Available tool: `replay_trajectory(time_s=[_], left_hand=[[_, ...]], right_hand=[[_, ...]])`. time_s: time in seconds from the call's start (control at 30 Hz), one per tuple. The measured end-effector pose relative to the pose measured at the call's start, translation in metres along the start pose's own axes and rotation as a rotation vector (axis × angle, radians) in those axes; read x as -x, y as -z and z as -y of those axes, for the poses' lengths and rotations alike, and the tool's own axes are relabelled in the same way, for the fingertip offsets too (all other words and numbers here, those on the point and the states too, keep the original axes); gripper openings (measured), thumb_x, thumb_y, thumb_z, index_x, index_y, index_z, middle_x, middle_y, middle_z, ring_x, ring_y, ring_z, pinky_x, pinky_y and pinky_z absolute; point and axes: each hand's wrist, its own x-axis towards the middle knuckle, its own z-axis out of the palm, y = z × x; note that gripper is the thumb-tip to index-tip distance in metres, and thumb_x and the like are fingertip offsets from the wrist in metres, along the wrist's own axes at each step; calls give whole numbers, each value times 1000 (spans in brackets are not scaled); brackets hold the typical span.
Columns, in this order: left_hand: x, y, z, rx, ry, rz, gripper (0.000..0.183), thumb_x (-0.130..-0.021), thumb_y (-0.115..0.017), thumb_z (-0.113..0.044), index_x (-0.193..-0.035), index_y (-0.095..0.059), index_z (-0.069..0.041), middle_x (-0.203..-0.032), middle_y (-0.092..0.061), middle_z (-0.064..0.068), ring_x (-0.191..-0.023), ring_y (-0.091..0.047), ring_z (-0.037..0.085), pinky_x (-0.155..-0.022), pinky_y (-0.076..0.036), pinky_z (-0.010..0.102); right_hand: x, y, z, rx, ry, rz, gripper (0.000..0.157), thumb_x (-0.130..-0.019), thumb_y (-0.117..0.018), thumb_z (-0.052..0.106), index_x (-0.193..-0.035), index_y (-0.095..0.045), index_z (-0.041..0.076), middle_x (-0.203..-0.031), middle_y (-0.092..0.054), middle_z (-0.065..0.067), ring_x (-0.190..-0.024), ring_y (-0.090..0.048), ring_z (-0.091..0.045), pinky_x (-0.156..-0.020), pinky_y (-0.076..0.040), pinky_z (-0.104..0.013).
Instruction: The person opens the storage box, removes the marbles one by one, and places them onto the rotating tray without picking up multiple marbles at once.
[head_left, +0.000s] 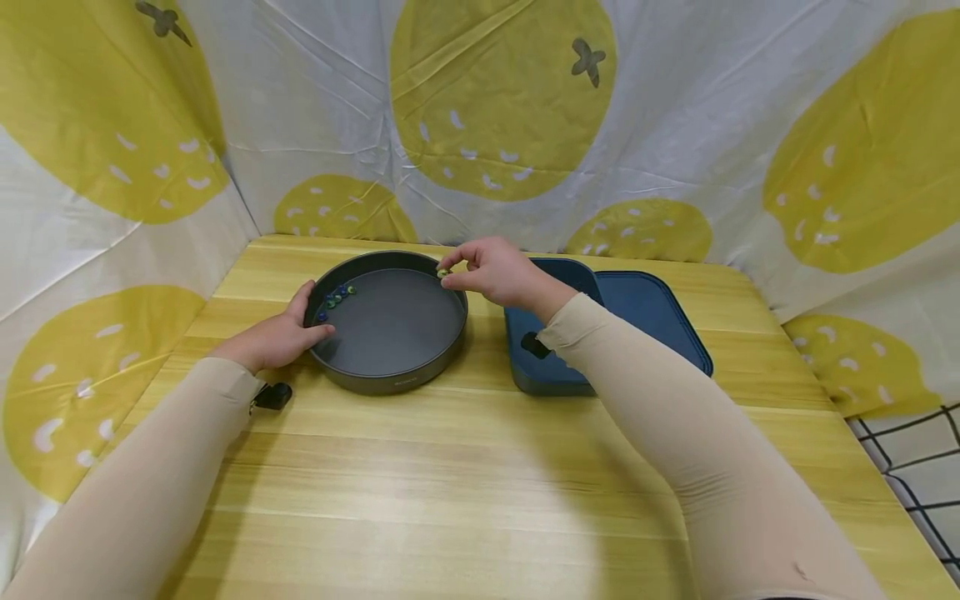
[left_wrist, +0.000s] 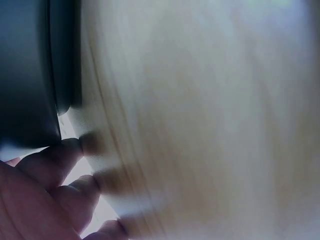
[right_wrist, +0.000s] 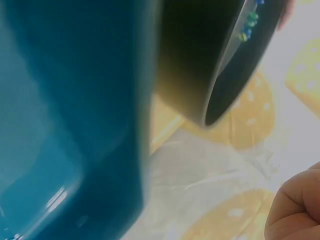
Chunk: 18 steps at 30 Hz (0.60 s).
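Observation:
A round dark grey pan (head_left: 393,329) stands on the table. At its left side, my left hand (head_left: 279,337) holds the rim, with the thumb over the edge and the fingers outside; in the left wrist view some fingertips (left_wrist: 87,187) are by the tabletop. Several small blue and green marbles (head_left: 342,292) lie inside along the pan's left wall. Over the right rim, my right hand (head_left: 498,273) pinches a yellowish-green marble (head_left: 442,272) between thumb and forefinger. The right wrist view shows only part of that hand (right_wrist: 295,210), with the pinched marble hidden.
Right of the pan stands a dark blue rectangular container (head_left: 551,379), partly under my right forearm. A flat dark blue lid or tray (head_left: 648,321) lies beside it, partly behind it. Patterned cloth (head_left: 480,100) hangs along the table's back and sides. Black wire grid (head_left: 911,454) is at the far right.

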Motion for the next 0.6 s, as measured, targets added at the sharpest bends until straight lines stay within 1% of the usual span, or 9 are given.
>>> replay_trajectory(time_s=[0.13, 0.27, 0.37, 0.43, 0.5, 0.6], left_hand=[[-1, 0, 1, -2, -2, -4, 103, -109, -48, -50, -163, 28, -7, -168, -4, 42, -149, -30, 62, -123, -25, 70], [-1, 0, 1, -8, 0, -4, 103, -109, -48, -50, -163, 28, -7, -168, -5, 42, -148, -32, 63, -122, -26, 70], [-1, 0, 1, -12, 2, -5, 103, -109, -48, -51, -163, 28, -7, -167, -7, 43, -147, -33, 62, -122, -27, 70], [-1, 0, 0, -15, 4, -5, 103, -109, -48, -51, -163, 28, -8, -167, -8, 43, -147, -33, 62, -122, -28, 70], [-1, 0, 0, -18, 9, -5, 104, -109, -48, -51, -163, 29, -8, -167, -9, 43, -147, -34, 62, -122, -28, 70], [-1, 1, 0, -22, 21, -4, 104, -109, -48, -53, -163, 29, -9, -167, -11, 44, -146, -37, 62, -121, -30, 70]], right_hand=[[-4, -10, 8, -22, 29, 25, 27, -99, -76, 28, -124, -77, 18, -59, -38, 6, -53, -36, -14, -62, -37, -30], [-7, -18, 13, -27, 41, 57, 26, -98, -76, 28, -123, -78, 19, -63, -49, 4, -70, -47, -16, -72, -42, -30], [-8, -23, 16, -12, 51, 76, 26, -99, -76, 28, -124, -78, 20, -65, -53, 3, -79, -51, -17, -77, -43, -30], [-9, -26, 17, -4, 65, 87, 28, -99, -76, 27, -125, -78, 19, -63, -48, 4, -73, -48, -16, -74, -42, -30], [-10, -27, 17, 0, 76, 99, 31, -99, -76, 27, -129, -76, 19, -61, -41, 5, -64, -41, -16, -69, -39, -30], [-11, -25, 15, 1, 58, 99, 37, -99, -75, 31, -135, -73, 21, -63, -38, 5, -62, -39, -16, -68, -38, -30]])
